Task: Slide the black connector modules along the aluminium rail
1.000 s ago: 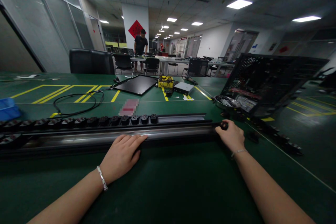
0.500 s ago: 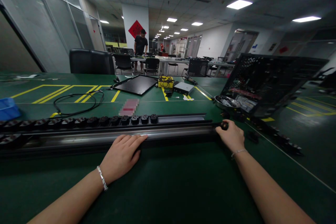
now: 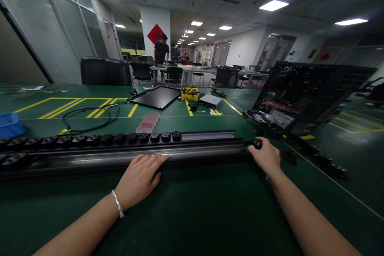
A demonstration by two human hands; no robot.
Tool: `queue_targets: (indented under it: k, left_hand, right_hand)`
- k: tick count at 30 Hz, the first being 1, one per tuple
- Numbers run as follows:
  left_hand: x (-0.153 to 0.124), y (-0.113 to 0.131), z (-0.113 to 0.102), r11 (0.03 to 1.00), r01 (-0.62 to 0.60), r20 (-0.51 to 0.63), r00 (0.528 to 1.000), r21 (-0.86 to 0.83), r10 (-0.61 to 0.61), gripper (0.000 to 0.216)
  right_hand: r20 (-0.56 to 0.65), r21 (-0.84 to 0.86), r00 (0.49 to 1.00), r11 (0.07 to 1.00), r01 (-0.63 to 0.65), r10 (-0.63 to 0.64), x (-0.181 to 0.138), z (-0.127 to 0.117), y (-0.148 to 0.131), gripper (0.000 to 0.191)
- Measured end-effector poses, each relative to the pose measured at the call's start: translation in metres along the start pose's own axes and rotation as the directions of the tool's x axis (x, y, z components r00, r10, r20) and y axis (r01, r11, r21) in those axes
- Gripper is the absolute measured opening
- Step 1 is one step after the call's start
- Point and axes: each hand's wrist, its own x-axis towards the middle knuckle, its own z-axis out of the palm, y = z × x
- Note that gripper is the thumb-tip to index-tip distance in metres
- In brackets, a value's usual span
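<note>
My left hand (image 3: 141, 180) lies on the near edge of a long metal channel (image 3: 192, 152), its fingers stretched out over it and the thumb apart below. At the channel's right end, my right hand (image 3: 267, 155) pinches a small black socket module (image 3: 257, 144) between thumb and fingers. The fingers partly hide this piece. Behind the channel, a row of black socket modules (image 3: 133, 139) sits in a second metal channel (image 3: 207, 136), whose right part is bare. Another black module (image 3: 15, 159) sits at the left end of the near channel.
A metal bowl (image 3: 259, 117) of small parts stands before an opened computer case (image 3: 303, 100) on the right. More black modules (image 3: 325, 160) line the right side. Farther back lie a black panel (image 3: 160, 97), a yellow box (image 3: 189, 94) and a looped cable (image 3: 90, 120). A blue bin (image 3: 11, 125) is at left.
The view has shifted very slightly. Both hands stay in place on the channel and the socket module.
</note>
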Motion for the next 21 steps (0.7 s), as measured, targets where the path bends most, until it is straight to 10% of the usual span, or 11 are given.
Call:
queue_targets:
  k: [21]
  left_hand:
    - [-0.0001,-0.0001,-0.0004,1.000,0.001,-0.006,1.000,-0.005,-0.001,0.049]
  right_hand:
    - [0.022,0.018,0.999,0.999,-0.027,0.027,0.0002,-0.0040,-0.0022,0.050]
